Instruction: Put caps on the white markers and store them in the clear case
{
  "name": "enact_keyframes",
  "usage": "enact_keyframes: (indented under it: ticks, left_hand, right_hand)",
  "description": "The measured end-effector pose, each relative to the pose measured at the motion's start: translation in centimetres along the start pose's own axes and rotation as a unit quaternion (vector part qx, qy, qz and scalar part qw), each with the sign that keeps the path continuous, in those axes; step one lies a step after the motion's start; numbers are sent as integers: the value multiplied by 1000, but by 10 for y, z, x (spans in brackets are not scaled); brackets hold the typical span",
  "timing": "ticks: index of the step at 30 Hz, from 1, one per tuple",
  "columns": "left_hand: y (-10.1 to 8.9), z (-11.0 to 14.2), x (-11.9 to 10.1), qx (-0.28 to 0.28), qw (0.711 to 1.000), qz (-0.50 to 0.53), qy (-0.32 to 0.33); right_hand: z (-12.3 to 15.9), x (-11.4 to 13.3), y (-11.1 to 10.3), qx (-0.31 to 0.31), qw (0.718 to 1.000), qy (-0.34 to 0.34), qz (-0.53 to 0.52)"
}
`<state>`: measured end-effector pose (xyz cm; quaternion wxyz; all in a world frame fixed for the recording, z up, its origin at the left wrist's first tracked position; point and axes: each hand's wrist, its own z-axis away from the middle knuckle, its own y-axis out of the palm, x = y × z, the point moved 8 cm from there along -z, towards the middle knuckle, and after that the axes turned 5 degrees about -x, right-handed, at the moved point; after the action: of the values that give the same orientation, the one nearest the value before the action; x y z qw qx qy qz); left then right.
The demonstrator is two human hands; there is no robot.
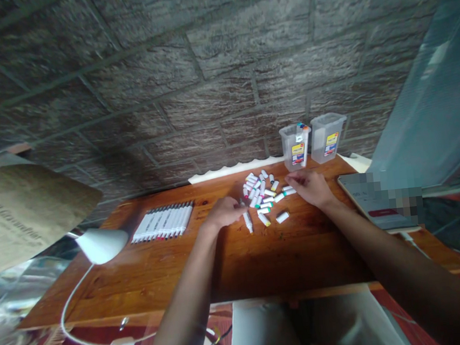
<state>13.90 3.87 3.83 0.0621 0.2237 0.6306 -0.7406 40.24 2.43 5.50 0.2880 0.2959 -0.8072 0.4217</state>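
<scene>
Left hand [228, 212] curls left of the marker caps [262, 191]; right hand [309, 187] curls right; cannot tell whether fingers grasp anything.

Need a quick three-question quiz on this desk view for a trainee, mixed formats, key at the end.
1. How many clear bins stand by the wall?
2. True or false: the marker row lies between the lamp and the left hand.
3. What lies on the table between the left hand and right hand? A) lamp B) white pieces C) bins

Key: 1. Two. 2. True. 3. B.
</scene>
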Motion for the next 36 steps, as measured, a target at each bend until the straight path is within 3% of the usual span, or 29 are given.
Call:
enact_keyframes:
  ticks: [5, 9, 12, 15, 19, 22, 30, 36]
  left_hand:
    - [-12, 0, 5, -59, 997, -57, -15]
    - [-19, 1, 2, -89, 995, -45, 5]
    - [-30, 2, -3, -128, 991, -4, 34]
    - [-40, 5, -12, -170, 975, 122, 72]
    - [-35, 2, -23, -156, 920, 348, 88]
    - [-28, 0, -29, -148, 887, 429, 88]
    - [-11, -5, -31, -113, 860, 493, 67]
    - [-16, -2, -36, -123, 849, 506, 86]
  right_hand:
    - [4, -2, 20, 90, 995, -30, 2]
    - [5, -5, 21, 103, 994, -24, 16]
    - [6, -4, 21, 133, 991, -20, 23]
    - [8, 0, 24, 180, 983, -34, 12]
    - [9, -1, 25, 188, 982, -32, -2]
    - [9, -1, 27, 182, 982, -47, -8]
    - [9, -3, 34, 187, 981, -60, -11]
    - [11, 0, 30, 173, 982, -59, -35]
